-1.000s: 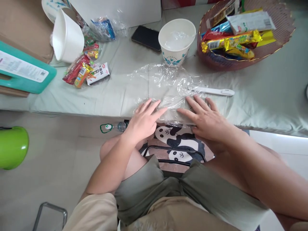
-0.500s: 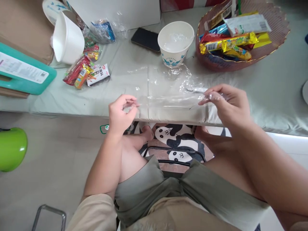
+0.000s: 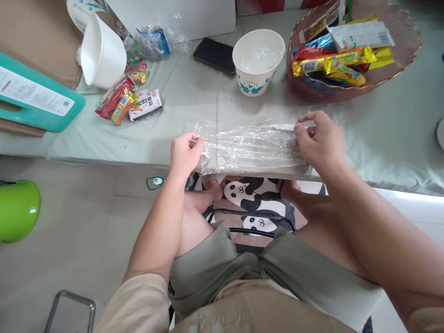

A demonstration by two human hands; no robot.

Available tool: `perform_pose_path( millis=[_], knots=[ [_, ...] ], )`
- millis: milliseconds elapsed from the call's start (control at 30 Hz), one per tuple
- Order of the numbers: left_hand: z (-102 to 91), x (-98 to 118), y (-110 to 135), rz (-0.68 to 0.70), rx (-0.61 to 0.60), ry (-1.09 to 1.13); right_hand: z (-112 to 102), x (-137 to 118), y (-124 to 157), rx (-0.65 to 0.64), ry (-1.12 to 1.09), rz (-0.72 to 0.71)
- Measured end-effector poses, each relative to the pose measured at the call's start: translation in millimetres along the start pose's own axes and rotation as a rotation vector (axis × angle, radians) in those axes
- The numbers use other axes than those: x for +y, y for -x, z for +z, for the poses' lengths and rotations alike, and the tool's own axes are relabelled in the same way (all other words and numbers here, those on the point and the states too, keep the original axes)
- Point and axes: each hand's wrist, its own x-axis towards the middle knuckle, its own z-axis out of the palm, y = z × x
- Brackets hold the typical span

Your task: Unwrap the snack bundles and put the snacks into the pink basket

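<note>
A clear plastic sheet (image 3: 248, 145) lies folded into a narrow band along the near edge of the cloth-covered table (image 3: 378, 138). My left hand (image 3: 185, 155) pinches the sheet's left end, fingers closed on it. My right hand (image 3: 321, 141) grips the right end, fingers curled over the plastic. A white strip (image 3: 284, 126) shows under the plastic next to my right fingers.
Behind the sheet stand a white paper bowl (image 3: 258, 60), a black phone (image 3: 215, 54) and a red wire basket of snack packets (image 3: 350, 51). Loose snack packets (image 3: 130, 99), a tipped white bowl (image 3: 102, 53) and a teal box (image 3: 34, 95) lie left. A green stool (image 3: 17, 210) stands on the floor.
Both hands went from lying flat on the spread sheet to pinching its ends, then folded it over into a narrower band near the table edge.
</note>
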Motion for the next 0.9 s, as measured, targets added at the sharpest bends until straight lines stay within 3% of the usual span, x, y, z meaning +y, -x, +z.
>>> perform_pose_path(
  millis=[233, 300, 367, 467, 533, 567, 633, 733, 800, 900],
  knots=[
    [-0.8, 3.1, -6.2, 0.071, 0.078, -0.268, -5.7, 6.7, 0.0, 0.109, 0.291, -0.055],
    [-2.8, -0.4, -6.0, 0.061, 0.067, -0.347, -10.6, 1.5, 4.2, 0.196, 0.33, -0.195],
    [-3.4, -7.0, -5.7, 0.069, 0.078, -0.397, -12.1, -5.3, 11.7, 0.245, 0.314, -0.439],
    [-0.9, -15.9, -4.5, 0.194, 0.253, -0.442, -2.5, -14.6, 27.4, 0.01, 0.276, -0.74],
    [1.2, -15.7, -1.3, 0.312, 0.366, -0.465, 9.8, -18.0, 37.3, -0.21, 0.339, -0.797],
    [1.8, -13.2, 1.4, 0.375, 0.363, -0.478, 15.9, -18.6, 41.1, -0.284, 0.402, -0.785],
    [1.9, -4.4, 8.5, 0.529, 0.186, -0.501, 25.1, -17.6, 45.6, -0.368, 0.531, -0.752],
    [-0.7, 9.7, 19.3, 0.695, -0.214, -0.515, 28.1, -13.3, 46.0, -0.42, 0.619, -0.731],
    [-3.3, 14.7, 23.5, 0.666, -0.373, -0.519, 25.5, -11.0, 45.0, -0.413, 0.625, -0.748],
    [-6.5, 15.2, 24.6, 0.567, -0.444, -0.507, 24.1, -10.4, 47.0, -0.381, 0.619, -0.833]
  ],
)
